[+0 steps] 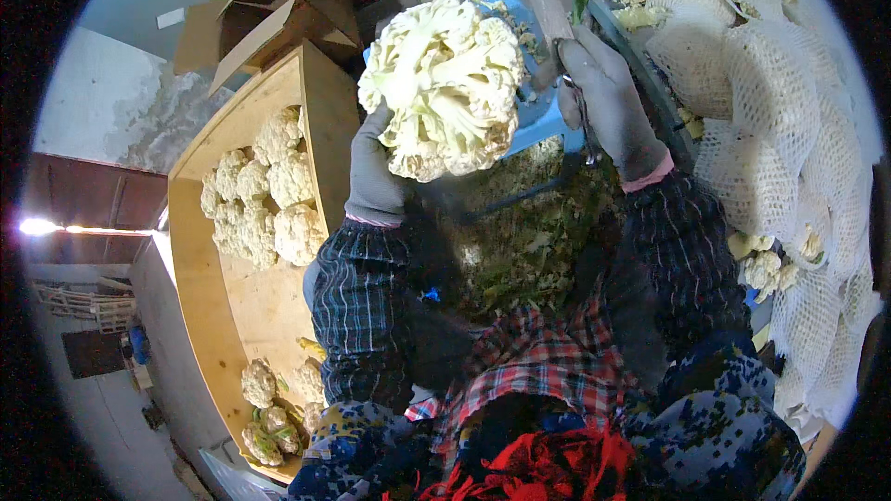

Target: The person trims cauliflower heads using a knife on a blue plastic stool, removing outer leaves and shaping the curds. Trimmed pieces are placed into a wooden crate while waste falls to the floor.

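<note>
Right now, we hold a large, pale cauliflower [445, 83] in our gloved left hand [376, 167], fingers spread along its lower left side, raised in front of us. Our right hand [603, 83], also in a grey glove, is curled around a slim dark metal tool [580, 107]; we cannot tell its exact kind. Behind and beside the cauliflower, partly hidden by it, is a blue plastic piece [546, 121]. Below our hands lie pale and green scraps [529, 250].

To our left stands a wooden box [264, 306], with one cluster of cauliflower heads [253, 181] at its far end and a few leafier heads [276, 422] at its near end. An open cardboard box [269, 32] sits just beyond it. White mesh bags [770, 74] line our right side, with loose cauliflower pieces [766, 271] among them.
</note>
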